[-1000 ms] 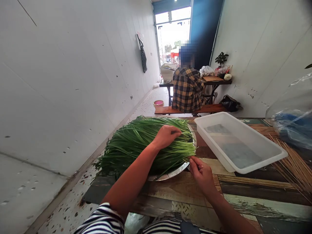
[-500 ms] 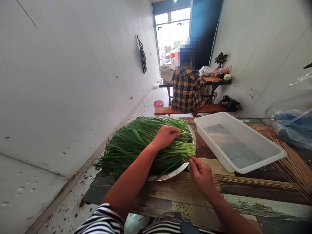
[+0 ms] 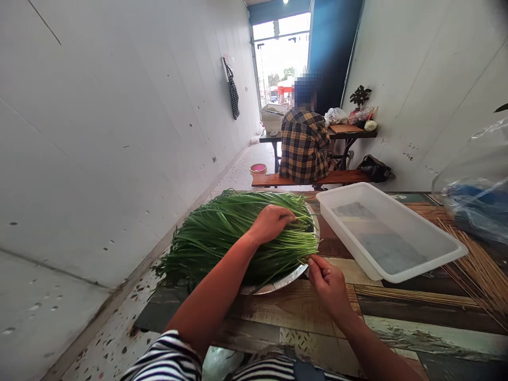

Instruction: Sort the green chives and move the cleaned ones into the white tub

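At centre frame you appear to be picking through greens (image 3: 218, 222), left hand (image 3: 272, 222) and right hand (image 3: 328, 281) each pinched closed on stems (image 3: 296, 241); the next move calls for gentle separation.

We see a heap of long green stalks (image 3: 214, 227) on a round metal tray (image 3: 288, 284). Our left hand (image 3: 270, 223) lies across them, thumb and finger pinching near the pale ends. Our right hand (image 3: 328, 279), at the tray's edge, seems to nip a stalk's tip, too small for us to be sure. Beside it sits a white plastic tub (image 3: 426, 271), with thin sticks (image 3: 482, 278) near; beyond, a person in plaid (image 3: 304, 145) sits facing away from us.
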A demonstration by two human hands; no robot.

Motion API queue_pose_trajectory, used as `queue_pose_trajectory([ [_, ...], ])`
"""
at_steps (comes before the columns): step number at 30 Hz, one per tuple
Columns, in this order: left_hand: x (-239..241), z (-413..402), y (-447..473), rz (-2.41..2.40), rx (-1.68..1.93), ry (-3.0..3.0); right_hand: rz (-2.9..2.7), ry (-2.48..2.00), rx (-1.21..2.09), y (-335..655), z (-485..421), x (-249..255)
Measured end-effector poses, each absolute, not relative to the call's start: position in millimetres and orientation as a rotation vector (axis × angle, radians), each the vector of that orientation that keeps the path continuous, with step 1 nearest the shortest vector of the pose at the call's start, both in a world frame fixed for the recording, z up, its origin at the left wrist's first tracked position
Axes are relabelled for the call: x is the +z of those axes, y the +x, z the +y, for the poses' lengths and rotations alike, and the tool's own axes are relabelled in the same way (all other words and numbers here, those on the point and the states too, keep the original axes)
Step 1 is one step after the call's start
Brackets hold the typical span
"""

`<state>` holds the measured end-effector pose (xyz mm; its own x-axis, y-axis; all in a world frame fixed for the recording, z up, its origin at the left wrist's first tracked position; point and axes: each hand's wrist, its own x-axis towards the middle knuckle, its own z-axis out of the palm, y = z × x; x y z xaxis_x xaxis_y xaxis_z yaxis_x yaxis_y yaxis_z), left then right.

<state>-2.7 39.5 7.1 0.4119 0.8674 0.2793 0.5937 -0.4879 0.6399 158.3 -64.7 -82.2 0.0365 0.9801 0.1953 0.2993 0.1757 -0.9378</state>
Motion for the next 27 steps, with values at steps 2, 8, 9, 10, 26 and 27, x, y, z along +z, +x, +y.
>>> queue_pose_trajectory([
  [2, 8, 39, -2, 1.255, 0.804, 2.244, -1.449, -1.307, 0.869, 159, -65, -82],
  [8, 7, 40, -3, 1.248, 0.772, 2.291, -1.451, -1.297, 0.901, 158, -65, -83],
  [9, 7, 40, -3, 1.253, 0.765, 2.299, -1.446, -1.296, 0.907, 158, -65, -83],
  [10, 7, 40, -2, 1.256, 0.759, 2.308, -1.44, -1.295, 0.914, 157, -65, -82],
  [26, 22, 39, -6, 1.204, 0.62, 2.71, -1.43, -1.3, 0.855, 157, -65, -78],
  [27, 20, 42, -6, 1.254, 0.632, 2.728, -1.433, -1.3, 0.847, 157, -65, -79],
])
